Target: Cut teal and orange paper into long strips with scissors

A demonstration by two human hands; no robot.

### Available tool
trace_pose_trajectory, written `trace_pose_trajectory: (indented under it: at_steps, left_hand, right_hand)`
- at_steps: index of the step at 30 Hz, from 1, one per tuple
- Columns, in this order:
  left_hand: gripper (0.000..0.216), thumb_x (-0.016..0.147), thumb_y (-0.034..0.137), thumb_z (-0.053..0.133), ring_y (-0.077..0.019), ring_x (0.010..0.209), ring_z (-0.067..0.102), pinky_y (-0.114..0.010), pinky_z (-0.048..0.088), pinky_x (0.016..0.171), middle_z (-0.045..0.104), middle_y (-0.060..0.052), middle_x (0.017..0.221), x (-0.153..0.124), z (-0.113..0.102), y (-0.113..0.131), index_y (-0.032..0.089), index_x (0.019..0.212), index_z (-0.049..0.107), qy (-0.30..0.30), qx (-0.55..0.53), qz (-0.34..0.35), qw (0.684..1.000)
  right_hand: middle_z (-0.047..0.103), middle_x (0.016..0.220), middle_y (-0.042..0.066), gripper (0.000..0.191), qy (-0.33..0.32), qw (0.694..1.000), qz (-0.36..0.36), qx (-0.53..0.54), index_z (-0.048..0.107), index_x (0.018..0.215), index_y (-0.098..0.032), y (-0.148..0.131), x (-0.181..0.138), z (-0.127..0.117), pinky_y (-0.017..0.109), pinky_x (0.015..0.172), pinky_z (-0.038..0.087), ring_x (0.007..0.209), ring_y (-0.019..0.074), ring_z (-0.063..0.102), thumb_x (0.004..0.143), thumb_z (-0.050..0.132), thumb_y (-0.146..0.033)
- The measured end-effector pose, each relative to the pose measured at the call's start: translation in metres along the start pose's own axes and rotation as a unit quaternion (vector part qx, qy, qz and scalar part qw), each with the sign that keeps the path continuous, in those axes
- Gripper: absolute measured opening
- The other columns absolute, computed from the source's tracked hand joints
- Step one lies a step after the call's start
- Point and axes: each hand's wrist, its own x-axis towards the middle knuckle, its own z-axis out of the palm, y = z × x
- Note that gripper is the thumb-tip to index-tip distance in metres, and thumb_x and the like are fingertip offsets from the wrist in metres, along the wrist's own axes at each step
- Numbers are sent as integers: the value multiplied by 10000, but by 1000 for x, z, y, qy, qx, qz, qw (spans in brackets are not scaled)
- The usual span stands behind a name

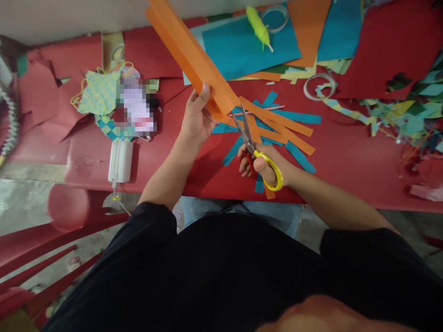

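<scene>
My left hand [200, 113] grips a long folded sheet of orange paper [199, 57] near its lower end, thumb on top. The sheet slants up to the far left, above the table. In my right hand [265, 166] is a pair of scissors [272, 173] with one yellow and one red handle. Their blades are parted and point at the near end of the orange paper; whether they touch it I cannot tell. Beneath the scissors lie several orange paper strips [294, 138] and blue paper strips [302, 116], crossing one another, with a thin pink stick [277, 108] among them.
Blue paper sheets [238, 50] lie at the back with a bundle of yellow-green yarn [258, 25] and a tape roll [275, 18]. Another tape roll [320, 86] and paper scraps [415, 103] are on the right. On the left are a woven paper piece [98, 92] and a white power bank [120, 161].
</scene>
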Motion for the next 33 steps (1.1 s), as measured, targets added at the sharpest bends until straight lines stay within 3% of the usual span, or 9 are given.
trace_pose_trajectory:
  at_steps: [2,6,11,23,33]
  left_hand:
    - [646,903,898,612,-303,1370,704,-507,592,1159,753,-74,1336,-4,6,0,344,1229,672,-8,14,4,1000]
    - [595,918,799,708,-323,1288,747,-542,606,1124,739,-106,1292,-15,20,4,284,1213,668,-21,-8,-10,1000]
    - [648,901,818,742,-351,1443,677,-552,595,1180,751,-120,1309,-23,29,4,273,1243,679,-36,9,-7,999]
    - [706,839,820,812,-324,1355,694,-514,604,1123,726,-85,1392,-25,36,2,294,1258,600,-17,23,-26,999]
    - [654,812,750,891,-371,1428,692,-526,601,1201,762,-101,1293,-25,34,9,260,1199,697,-4,-24,-13,1000]
  right_hand:
    - [732,964,61,749,7,1000,-4,-12,602,1231,-248,0,0,-2,362,698,657,785,228,776,919,632,-928]
    - [719,922,53,747,34,999,-7,-20,628,1223,-253,-3,1,-6,360,687,654,767,222,768,919,625,-934]
    - [720,920,51,767,53,998,-1,-17,650,1245,-262,-5,1,-7,344,671,644,772,219,776,913,607,-952]
    - [695,870,53,766,81,996,-4,-46,636,1174,-228,-14,3,-5,302,605,604,749,194,734,923,600,-951]
    - [660,737,25,679,100,989,24,-107,601,1016,-195,-27,6,0,243,516,554,618,149,680,986,603,-874]
